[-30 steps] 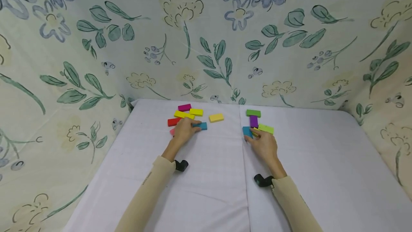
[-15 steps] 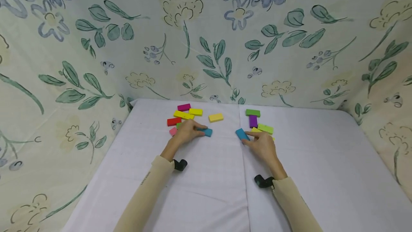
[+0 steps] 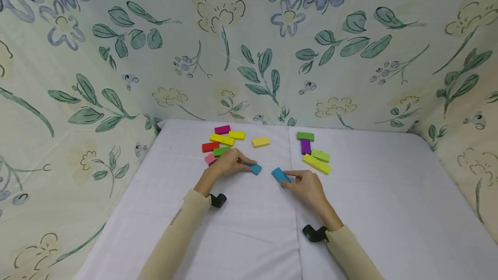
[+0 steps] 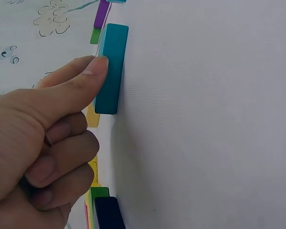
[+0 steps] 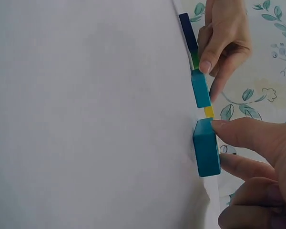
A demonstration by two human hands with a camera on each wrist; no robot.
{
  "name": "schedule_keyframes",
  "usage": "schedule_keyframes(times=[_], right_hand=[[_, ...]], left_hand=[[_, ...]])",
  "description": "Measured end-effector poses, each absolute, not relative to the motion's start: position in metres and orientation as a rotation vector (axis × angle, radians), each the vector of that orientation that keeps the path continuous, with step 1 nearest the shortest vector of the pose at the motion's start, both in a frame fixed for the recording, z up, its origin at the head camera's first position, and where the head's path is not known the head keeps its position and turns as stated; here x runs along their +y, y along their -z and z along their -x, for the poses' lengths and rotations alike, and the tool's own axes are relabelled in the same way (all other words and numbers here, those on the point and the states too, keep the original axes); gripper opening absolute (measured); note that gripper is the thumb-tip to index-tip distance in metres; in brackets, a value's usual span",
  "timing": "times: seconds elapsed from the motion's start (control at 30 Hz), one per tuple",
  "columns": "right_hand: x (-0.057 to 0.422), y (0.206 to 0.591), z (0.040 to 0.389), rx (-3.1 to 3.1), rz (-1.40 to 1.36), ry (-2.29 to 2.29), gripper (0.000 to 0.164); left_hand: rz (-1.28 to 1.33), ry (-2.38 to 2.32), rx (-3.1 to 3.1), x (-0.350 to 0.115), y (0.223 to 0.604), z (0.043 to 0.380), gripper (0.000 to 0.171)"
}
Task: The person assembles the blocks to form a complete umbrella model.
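Note:
My left hand (image 3: 230,162) pinches a blue block (image 4: 113,69) between thumb and index finger, its other fingers curled under in the left wrist view. My right hand (image 3: 309,186) pinches a second blue block (image 3: 281,175) the same way, thumb on the near side. The two blue blocks face each other across a small gap near the middle of the white table. In the right wrist view the right hand's block (image 5: 207,148) sits nearer the camera, with the left hand (image 5: 226,40) and its block (image 5: 200,88) beyond it.
Left of centre lie red (image 3: 210,147), green (image 3: 221,151), pink (image 3: 210,158), magenta (image 3: 222,129) and yellow blocks (image 3: 222,139). A pale yellow block (image 3: 261,142) lies behind the hands. Green (image 3: 305,136), purple (image 3: 305,146), lime (image 3: 320,155) and yellow blocks (image 3: 316,164) lie at right. Floral cloth (image 3: 233,55) hangs behind.
Both hands have slid their blue blocks toward each other and nearer the front of the table. The green block at left and the long yellow block at right show more fully.

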State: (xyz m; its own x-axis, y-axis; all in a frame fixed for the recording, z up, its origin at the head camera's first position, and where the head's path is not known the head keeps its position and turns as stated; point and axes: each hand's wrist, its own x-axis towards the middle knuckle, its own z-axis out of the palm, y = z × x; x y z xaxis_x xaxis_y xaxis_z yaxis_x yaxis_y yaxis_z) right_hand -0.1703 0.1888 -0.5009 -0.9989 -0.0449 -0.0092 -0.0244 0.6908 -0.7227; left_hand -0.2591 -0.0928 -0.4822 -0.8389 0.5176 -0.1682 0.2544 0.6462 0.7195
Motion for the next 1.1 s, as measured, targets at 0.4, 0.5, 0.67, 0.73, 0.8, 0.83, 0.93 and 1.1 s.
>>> schedule_keyframes(times=[0.4,0.5,0.67,0.73,0.8,0.83,0.93,1.1], right_hand=[[0.185,0.511,0.166,2.756,0.279,1.384,0.04],[0.189,0.512,0.168,2.766,0.427,1.373,0.039],[0.19,0.51,0.17,2.733,0.567,1.33,0.035],[0.19,0.509,0.171,2.721,0.573,1.3,0.034],[0.19,0.508,0.172,2.71,0.579,1.276,0.033],[0.19,0.507,0.172,2.707,0.586,1.266,0.033],[0.189,0.506,0.172,2.693,0.595,1.255,0.033],[0.189,0.507,0.173,2.673,0.593,1.257,0.033]], left_hand=[[-0.681,-1.059,2.419,-0.091,0.483,0.255,0.028],[-0.6,-1.093,2.503,-0.091,0.483,0.251,0.029],[-0.499,-1.091,2.639,-0.089,0.484,0.246,0.025],[-0.496,-1.085,2.667,-0.088,0.484,0.244,0.025],[-0.494,-1.088,2.692,-0.088,0.485,0.243,0.025],[-0.489,-1.09,2.703,-0.088,0.486,0.242,0.024],[-0.482,-1.113,2.713,-0.089,0.488,0.241,0.023],[-0.493,-1.134,2.692,-0.092,0.492,0.24,0.027]])
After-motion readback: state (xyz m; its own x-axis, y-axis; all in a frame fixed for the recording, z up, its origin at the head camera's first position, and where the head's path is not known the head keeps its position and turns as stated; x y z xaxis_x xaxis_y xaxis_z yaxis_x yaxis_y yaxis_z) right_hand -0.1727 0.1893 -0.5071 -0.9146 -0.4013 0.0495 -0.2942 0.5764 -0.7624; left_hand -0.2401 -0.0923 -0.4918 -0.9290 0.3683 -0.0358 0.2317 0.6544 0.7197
